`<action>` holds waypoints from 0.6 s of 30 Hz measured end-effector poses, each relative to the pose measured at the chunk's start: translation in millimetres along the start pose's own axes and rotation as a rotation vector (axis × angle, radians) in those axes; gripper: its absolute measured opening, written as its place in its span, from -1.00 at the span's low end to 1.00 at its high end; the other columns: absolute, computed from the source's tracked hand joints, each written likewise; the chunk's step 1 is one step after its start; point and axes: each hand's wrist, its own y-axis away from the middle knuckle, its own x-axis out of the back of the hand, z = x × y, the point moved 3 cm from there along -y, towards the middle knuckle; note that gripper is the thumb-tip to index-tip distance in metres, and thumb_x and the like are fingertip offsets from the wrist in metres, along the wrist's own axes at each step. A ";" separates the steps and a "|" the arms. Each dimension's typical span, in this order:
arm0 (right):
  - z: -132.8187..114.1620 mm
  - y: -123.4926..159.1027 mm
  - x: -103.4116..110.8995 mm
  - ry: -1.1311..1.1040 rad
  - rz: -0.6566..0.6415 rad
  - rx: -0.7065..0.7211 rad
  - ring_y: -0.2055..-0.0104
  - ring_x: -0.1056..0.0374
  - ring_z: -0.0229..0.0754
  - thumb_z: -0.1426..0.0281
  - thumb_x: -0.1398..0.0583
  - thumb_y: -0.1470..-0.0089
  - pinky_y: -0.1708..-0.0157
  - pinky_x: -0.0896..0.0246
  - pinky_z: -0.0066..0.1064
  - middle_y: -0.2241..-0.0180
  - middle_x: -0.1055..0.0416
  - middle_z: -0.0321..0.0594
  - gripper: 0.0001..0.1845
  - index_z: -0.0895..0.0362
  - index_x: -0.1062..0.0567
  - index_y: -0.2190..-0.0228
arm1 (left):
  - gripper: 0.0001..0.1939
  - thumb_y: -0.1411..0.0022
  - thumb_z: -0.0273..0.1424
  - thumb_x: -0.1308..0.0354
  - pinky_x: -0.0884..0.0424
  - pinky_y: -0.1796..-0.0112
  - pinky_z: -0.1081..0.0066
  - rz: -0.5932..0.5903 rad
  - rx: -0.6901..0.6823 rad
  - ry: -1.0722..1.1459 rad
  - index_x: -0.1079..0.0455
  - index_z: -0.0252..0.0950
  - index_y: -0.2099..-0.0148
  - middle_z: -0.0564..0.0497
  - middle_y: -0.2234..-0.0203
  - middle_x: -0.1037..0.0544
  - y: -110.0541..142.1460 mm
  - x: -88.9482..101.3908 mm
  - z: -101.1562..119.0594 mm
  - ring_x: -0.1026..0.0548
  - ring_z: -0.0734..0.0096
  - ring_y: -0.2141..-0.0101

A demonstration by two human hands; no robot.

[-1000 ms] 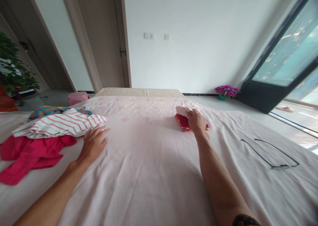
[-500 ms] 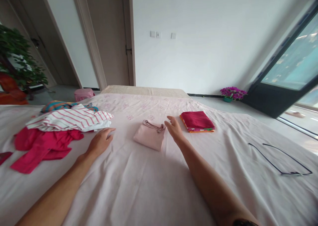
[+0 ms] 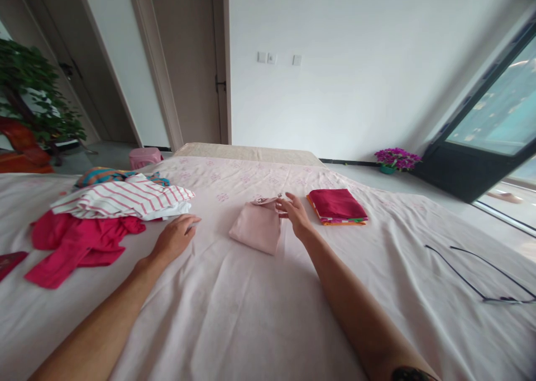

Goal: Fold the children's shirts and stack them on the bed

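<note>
Pinching folded pink garment [image 3: 254,228] with right hand [image 3: 295,214] | near striped cloth [image 3: 125,198], left hand [image 3: 172,238] loosely spread | in green pot [image 3: 387,170]: magenta flowers [image 3: 397,158]

A pale pink sheet [image 3: 234,314] bears heaped clothes [image 3: 121,198], folded garments [image 3: 254,228] and glasses [image 3: 498,300]

Both forearms [image 3: 104,308] bare. Dark band [image 3: 412,374] round the right one, well back from the right fingers [image 3: 287,205], cropped; bracelet or sleeve edge, can't tell.
</note>
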 end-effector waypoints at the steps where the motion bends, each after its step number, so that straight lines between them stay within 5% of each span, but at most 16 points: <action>1: 1.4 -1.4 1.8 -0.063 0.017 0.019 0.13 -0.43 -0.12 0.20 -0.06 -0.16 0.22 -0.31 -0.32 0.03 -0.45 -0.02 -0.43 0.10 -0.25 -0.17 | -0.62 -0.22 -0.39 0.05 -0.30 -0.11 0.21 -0.001 -0.002 -0.003 -0.46 -0.29 -0.01 -0.12 0.02 -0.53 -0.1 -0.2 -0.3 -0.45 0.22 -0.03; 3: 1.7 0.1 4.3 -0.050 0.003 0.065 0.06 -0.40 -0.10 0.20 -0.13 -0.10 0.14 -0.29 -0.28 0.01 -0.45 -0.04 -0.40 0.09 -0.27 -0.16 | -0.62 -0.22 -0.39 0.05 -0.30 -0.11 0.23 0.000 -0.007 -0.008 -0.45 -0.29 -0.01 -0.12 0.01 -0.52 -0.2 -0.5 -0.6 -0.45 0.23 -0.03; 8: -11.7 17.0 0.2 0.623 -0.126 0.185 0.05 -0.35 0.00 0.15 -0.19 -0.06 0.13 -0.19 -0.28 0.14 -0.50 -0.13 -0.60 0.06 -0.50 0.09 | -0.61 -0.21 -0.41 0.06 -0.30 -0.11 0.24 0.008 -0.015 0.003 -0.46 -0.31 -0.02 -0.13 0.03 -0.53 -0.3 -0.4 -0.7 -0.45 0.22 -0.03; 11: -25.5 23.6 -3.2 0.779 -0.115 0.212 0.11 -0.35 -0.02 0.23 -0.21 -0.04 0.21 -0.15 -0.34 0.21 -0.49 -0.11 -0.75 0.10 -0.55 0.28 | -0.60 -0.21 -0.41 0.05 -0.30 -0.10 0.24 0.002 -0.012 0.011 -0.46 -0.32 -0.02 -0.12 0.03 -0.53 -0.4 -0.9 -1.4 -0.45 0.22 -0.02; 14: -41.6 29.8 -5.7 0.496 -0.221 0.176 0.26 -0.36 -0.13 0.24 -0.16 -0.12 0.32 -0.14 -0.40 0.35 -0.47 -0.15 -0.75 0.15 -0.52 0.39 | -0.61 -0.21 -0.39 0.05 -0.31 -0.10 0.23 -0.003 0.000 0.013 -0.46 -0.30 -0.02 -0.12 0.01 -0.53 -0.6 -0.8 -2.0 -0.45 0.22 -0.03; 18: -69.8 48.6 -16.5 -0.184 -0.727 0.174 0.24 -0.40 -0.18 0.08 -0.15 -0.16 0.24 -0.25 -0.38 0.28 -0.49 -0.16 -0.59 0.17 -0.52 0.25 | -0.61 -0.21 -0.37 0.05 -0.31 -0.10 0.20 -0.018 0.005 0.020 -0.47 -0.29 0.00 -0.12 0.01 -0.53 -0.7 0.9 0.1 -0.45 0.20 -0.03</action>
